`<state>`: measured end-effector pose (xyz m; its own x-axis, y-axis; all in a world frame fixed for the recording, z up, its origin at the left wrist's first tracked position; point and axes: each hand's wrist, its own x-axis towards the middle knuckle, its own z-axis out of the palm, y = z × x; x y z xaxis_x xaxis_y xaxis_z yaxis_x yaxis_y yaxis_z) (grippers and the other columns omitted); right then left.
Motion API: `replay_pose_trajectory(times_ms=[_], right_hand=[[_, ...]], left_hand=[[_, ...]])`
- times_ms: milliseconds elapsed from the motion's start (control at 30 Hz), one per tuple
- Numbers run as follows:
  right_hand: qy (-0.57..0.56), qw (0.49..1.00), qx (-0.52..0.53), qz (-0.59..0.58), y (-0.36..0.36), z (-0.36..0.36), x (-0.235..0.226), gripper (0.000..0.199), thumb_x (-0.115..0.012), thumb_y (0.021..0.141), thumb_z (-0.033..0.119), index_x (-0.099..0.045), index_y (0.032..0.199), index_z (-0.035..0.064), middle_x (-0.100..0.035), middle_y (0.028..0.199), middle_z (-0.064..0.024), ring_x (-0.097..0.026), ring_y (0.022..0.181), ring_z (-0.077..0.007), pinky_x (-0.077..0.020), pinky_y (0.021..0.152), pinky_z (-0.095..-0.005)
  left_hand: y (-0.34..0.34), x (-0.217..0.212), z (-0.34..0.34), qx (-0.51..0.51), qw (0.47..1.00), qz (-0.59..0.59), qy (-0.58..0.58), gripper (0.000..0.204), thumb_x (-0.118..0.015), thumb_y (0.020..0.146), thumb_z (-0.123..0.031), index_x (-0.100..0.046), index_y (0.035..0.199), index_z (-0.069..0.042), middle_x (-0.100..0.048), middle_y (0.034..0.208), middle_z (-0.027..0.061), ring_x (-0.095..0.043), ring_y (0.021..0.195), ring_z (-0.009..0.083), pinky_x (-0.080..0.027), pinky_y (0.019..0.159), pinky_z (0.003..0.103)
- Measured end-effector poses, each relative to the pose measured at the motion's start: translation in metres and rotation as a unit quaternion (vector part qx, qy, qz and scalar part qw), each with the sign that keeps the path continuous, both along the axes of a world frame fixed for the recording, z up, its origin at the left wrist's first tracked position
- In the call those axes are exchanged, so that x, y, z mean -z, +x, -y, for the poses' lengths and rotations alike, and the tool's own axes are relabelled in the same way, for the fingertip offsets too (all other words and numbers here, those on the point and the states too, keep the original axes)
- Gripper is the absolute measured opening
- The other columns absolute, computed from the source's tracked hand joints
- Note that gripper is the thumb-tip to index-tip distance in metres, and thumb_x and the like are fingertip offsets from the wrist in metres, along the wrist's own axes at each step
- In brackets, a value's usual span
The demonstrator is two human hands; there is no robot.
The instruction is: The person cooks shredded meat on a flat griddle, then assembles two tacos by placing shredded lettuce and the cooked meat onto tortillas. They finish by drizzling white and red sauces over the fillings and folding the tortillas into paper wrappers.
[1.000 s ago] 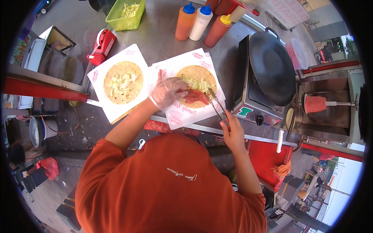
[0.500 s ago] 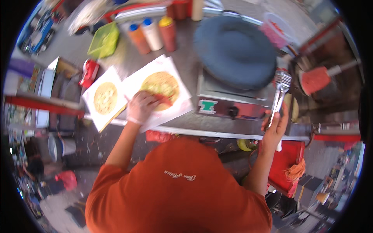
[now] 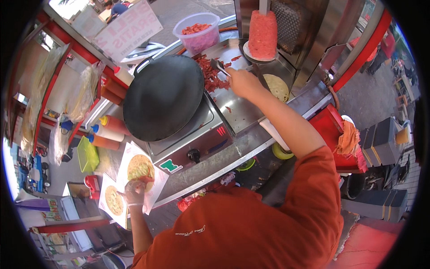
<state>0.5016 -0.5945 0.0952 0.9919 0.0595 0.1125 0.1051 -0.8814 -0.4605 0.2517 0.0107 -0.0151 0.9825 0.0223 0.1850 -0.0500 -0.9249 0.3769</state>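
Half a second ago we saw the tongs (image 3: pixel 219 68) upright at the right edge of the black pan (image 3: pixel 163 98); now their tips are down in the shredded red meat (image 3: pixel 208 75) on the metal tray (image 3: pixel 244 117), and our view has swung so that the spit (image 3: pixel 263 38) stands near the top; the left hand (image 3: pixel 135 193) has stayed by the same wrap. We see the right arm stretched forward over the tray, its hand (image 3: pixel 246 85) closed around the tongs; the left arm reaches up from below, gloved fingers bent over the wrap's near edge, though we cannot tell whether they grip anything. The wrap (image 3: pixel 138 161) lies flat on white paper (image 3: pixel 157 183), round and pale brown, topped with shredded lettuce (image 3: pixel 144 171) and some red meat beside the fingers; a second flatbread (image 3: pixel 114 200) lies to its left.
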Motion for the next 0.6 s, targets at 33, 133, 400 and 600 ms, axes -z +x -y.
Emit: replay_pose_trajectory(times_ms=[33,133,400,600], right_hand=[[0.017,1.0,0.002,0.014,0.021,0.003,-0.006,0.032,-0.054,0.107,0.026,-0.064,0.132,0.0094,-0.073,0.111,-0.0299,-0.071,0.104,-0.0483,-0.0557,0.091,-0.0587],[0.02,0.999,0.041,-0.015,0.07,-0.01,-0.008,0.032,-0.05,0.106,0.022,-0.063,0.131,0.0056,-0.073,0.118,-0.029,-0.072,0.11,-0.0463,-0.0561,0.094,-0.0583],[-0.101,0.992,-0.042,0.059,0.073,-0.064,0.019,0.027,-0.054,0.102,0.017,-0.065,0.125,0.0077,-0.074,0.107,-0.0275,-0.074,0.106,-0.0437,-0.0589,0.089,-0.0564],[0.039,0.996,-0.078,0.003,0.038,-0.01,-0.004,0.025,-0.055,0.108,0.026,-0.066,0.123,0.0098,-0.074,0.101,-0.0251,-0.071,0.097,-0.0481,-0.0554,0.084,-0.0575]], left_hand=[[-0.002,-0.002,0.004,0.018,0.999,0.016,-0.044,0.006,-0.077,0.087,-0.011,-0.077,0.089,-0.005,-0.075,0.085,0.013,-0.072,0.076,0.0275,-0.058,0.073,0.04],[-0.011,-0.016,0.021,-0.011,0.999,0.012,-0.03,0.008,-0.077,0.089,-0.014,-0.078,0.093,-0.007,-0.076,0.091,0.014,-0.073,0.086,0.031,-0.058,0.082,0.043],[-0.044,-0.037,0.037,-0.141,0.988,0.059,-0.014,0.02,-0.074,0.093,-0.019,-0.078,0.111,-0.011,-0.076,0.114,0.0125,-0.07,0.113,0.0333,-0.051,0.104,0.048],[-0.092,-0.023,0.037,-0.227,0.969,0.096,-0.037,0.021,-0.073,0.095,-0.022,-0.078,0.112,-0.01,-0.076,0.11,0.0113,-0.071,0.112,0.0313,-0.048,0.108,0.047]])
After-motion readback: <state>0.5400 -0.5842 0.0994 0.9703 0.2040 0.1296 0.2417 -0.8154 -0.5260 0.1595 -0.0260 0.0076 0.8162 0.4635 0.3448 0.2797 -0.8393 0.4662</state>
